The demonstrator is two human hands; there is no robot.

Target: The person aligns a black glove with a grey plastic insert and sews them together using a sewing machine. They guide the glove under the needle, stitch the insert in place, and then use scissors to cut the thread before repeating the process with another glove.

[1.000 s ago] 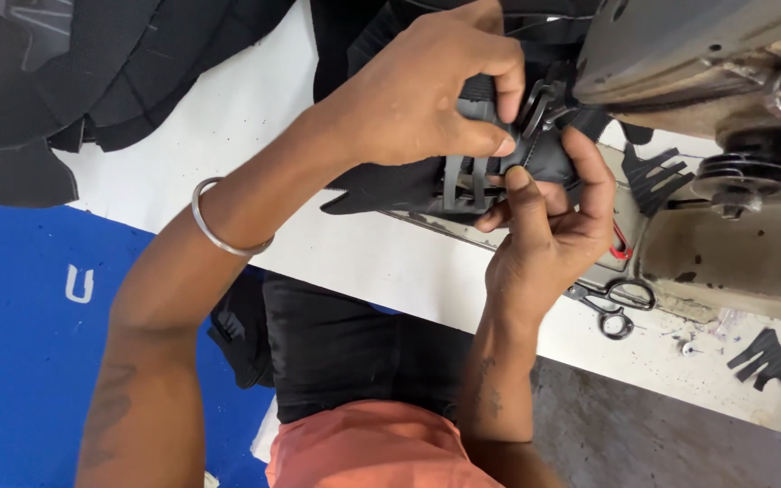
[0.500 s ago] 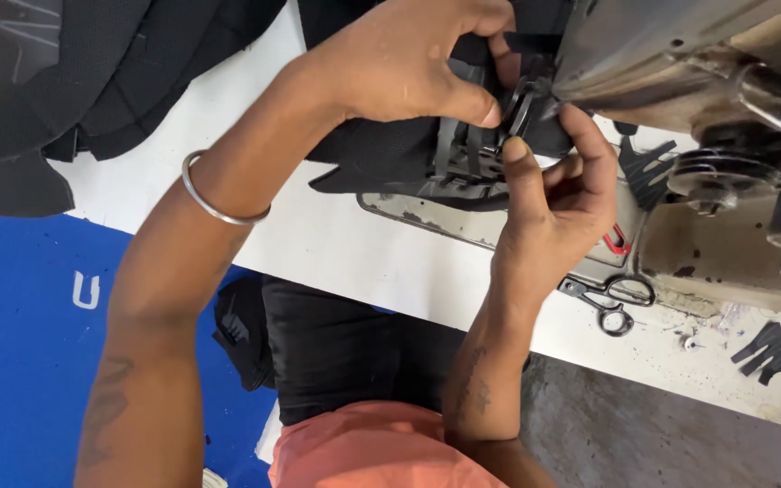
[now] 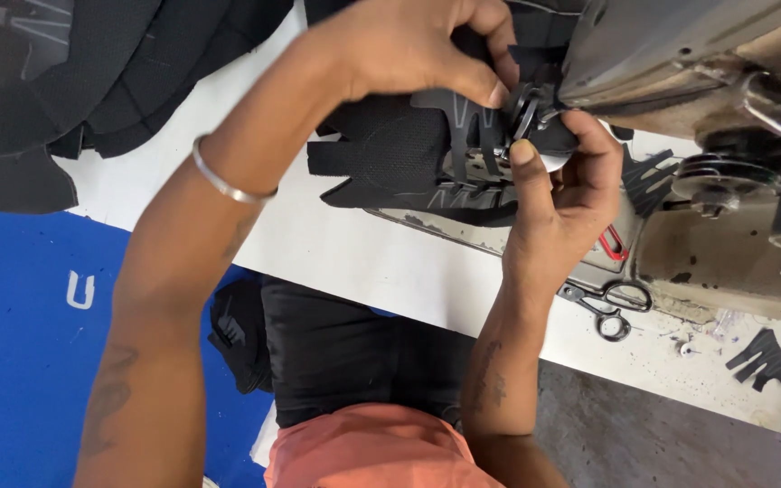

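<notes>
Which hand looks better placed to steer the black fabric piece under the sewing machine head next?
Probably the right hand: its fingertips pinch the black fabric piece right beside the sewing machine head. The left hand grips from above, farther back.

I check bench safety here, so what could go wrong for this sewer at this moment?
Both the left hand and right hand pinch the black shoe upper piece right at the sewing machine head, so fingertips might get caught if it runs. The scissors lie beside the right wrist and could be knocked. The metal bangle might snag the black fabric pile.
</notes>
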